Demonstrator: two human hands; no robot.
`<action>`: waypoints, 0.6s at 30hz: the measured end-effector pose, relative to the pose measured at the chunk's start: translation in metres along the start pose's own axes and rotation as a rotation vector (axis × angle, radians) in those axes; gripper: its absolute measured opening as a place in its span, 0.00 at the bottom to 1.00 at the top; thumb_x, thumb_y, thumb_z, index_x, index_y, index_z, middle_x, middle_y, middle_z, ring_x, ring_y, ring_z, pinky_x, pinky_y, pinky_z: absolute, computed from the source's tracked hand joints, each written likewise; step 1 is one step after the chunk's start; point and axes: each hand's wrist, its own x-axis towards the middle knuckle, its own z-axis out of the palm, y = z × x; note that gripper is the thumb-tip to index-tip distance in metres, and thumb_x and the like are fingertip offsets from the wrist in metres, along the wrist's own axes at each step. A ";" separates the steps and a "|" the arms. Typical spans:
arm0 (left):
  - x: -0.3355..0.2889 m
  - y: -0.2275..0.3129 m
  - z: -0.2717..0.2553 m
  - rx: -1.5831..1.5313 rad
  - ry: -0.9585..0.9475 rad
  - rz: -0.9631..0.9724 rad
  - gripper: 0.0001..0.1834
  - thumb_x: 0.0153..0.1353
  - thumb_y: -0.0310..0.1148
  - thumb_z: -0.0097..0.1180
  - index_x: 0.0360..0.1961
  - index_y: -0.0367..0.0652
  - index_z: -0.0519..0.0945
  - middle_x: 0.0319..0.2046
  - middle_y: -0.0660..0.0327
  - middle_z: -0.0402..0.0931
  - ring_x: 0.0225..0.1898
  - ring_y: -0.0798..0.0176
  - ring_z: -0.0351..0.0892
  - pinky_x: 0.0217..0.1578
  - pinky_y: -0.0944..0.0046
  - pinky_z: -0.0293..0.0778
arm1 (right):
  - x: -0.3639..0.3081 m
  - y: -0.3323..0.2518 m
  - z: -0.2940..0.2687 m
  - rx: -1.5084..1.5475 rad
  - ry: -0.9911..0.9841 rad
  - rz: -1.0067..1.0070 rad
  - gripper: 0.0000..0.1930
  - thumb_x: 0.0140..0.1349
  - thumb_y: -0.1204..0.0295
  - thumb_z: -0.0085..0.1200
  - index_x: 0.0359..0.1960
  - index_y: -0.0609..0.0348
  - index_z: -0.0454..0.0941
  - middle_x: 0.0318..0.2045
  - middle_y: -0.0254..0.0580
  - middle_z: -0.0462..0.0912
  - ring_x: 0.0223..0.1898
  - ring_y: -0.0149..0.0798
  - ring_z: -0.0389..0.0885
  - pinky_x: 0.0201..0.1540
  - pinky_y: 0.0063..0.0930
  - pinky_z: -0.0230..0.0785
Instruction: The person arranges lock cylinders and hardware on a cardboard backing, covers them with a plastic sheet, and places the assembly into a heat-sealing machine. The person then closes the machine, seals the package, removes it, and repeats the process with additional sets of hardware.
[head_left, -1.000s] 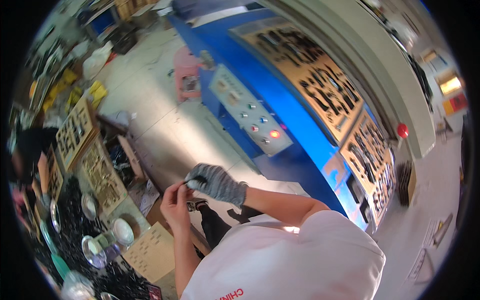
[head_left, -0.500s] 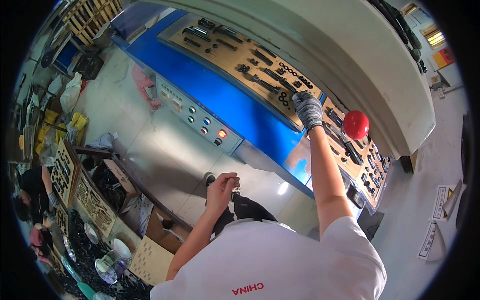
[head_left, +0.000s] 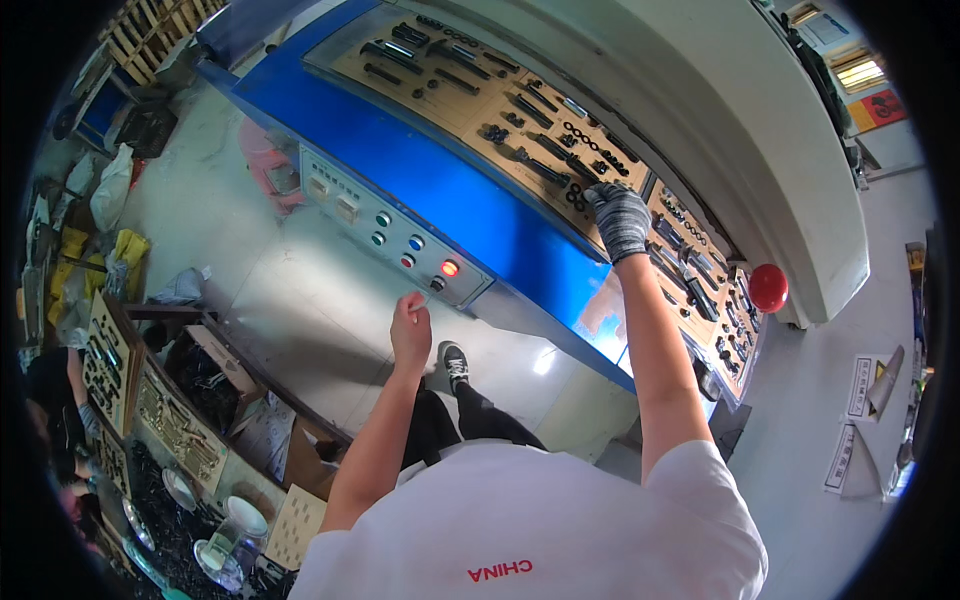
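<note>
Step, as I judged it: small work among the black parts (head_left: 543, 168) at the near right corner of the board (head_left: 475, 108), right hand (head_left: 620, 222) only. Done well, it wanted a straight-down pinch and a straight lift away, so that the knuckles did not sweep the rings (head_left: 575, 187) out of line. Forearm (head_left: 657, 350) best carried high, since it ran close by the second board (head_left: 700, 332) with its own spread of parts. Left hand (head_left: 410, 327) best kept off the panel (head_left: 400, 228), where a red button (head_left: 450, 268) was lit; care needed under the beam (head_left: 740, 150) overhanging the board

Right hand: gloved, fingers curled narrow, low over the board. Whether it held a part I could not tell, fingertips being hidden. Left hand: bare, fingers folded narrow, in front of the panel and well apart from the board; whether it held anything, unclear

Black parts: spread over the board, mostly left of the right hand and beyond it. Rings lay just left of its fingers; second board to its right
</note>
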 end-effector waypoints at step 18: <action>0.055 0.016 0.026 -0.236 0.217 -0.314 0.21 0.68 0.26 0.54 0.61 0.43 0.73 0.54 0.63 0.75 0.53 0.63 0.74 0.55 0.60 0.71 | -0.366 0.225 -0.031 0.694 0.448 0.662 0.14 0.72 0.64 0.59 0.44 0.64 0.86 0.34 0.38 0.88 0.37 0.28 0.82 0.44 0.28 0.75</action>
